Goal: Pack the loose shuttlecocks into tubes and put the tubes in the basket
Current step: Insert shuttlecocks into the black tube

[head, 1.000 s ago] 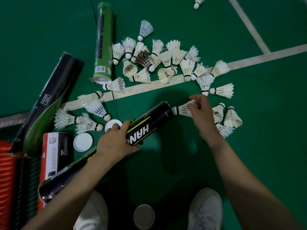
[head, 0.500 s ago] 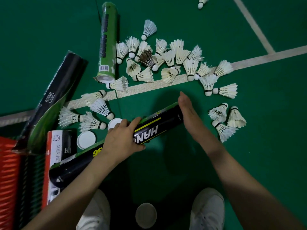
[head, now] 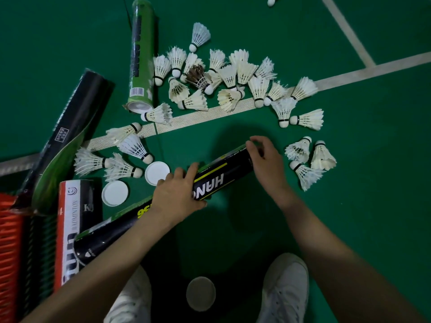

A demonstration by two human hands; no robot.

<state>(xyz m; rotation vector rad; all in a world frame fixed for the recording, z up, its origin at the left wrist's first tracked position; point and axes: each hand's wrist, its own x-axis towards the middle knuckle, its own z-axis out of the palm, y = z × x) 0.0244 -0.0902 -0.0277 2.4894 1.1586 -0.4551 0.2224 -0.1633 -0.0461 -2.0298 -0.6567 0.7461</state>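
Observation:
A black tube [head: 210,183] with yellow lettering lies slantwise on the green floor. My left hand [head: 177,194] grips its middle. My right hand [head: 265,164] sits at its far open end, fingers loosely curled over the rim, with no shuttlecock visible in them. Several white shuttlecocks [head: 228,78] lie heaped beyond the tube on a white court line. Three more shuttlecocks [head: 307,159] lie just right of my right hand, and a few others [head: 121,157] lie to the left. The orange basket [head: 9,241] shows at the left edge.
A green tube [head: 142,54] lies open-ended at the back. A black tube [head: 70,127] and a red-white tube [head: 70,229] rest at the basket. Two white lids [head: 157,172] [head: 115,193] lie by my left hand, a grey lid [head: 200,293] between my shoes.
My right hand pushed a shuttlecock into the tube's mouth, pressed flat against the opening, and now curls its fingers at the rim. The left hand kept its grip.

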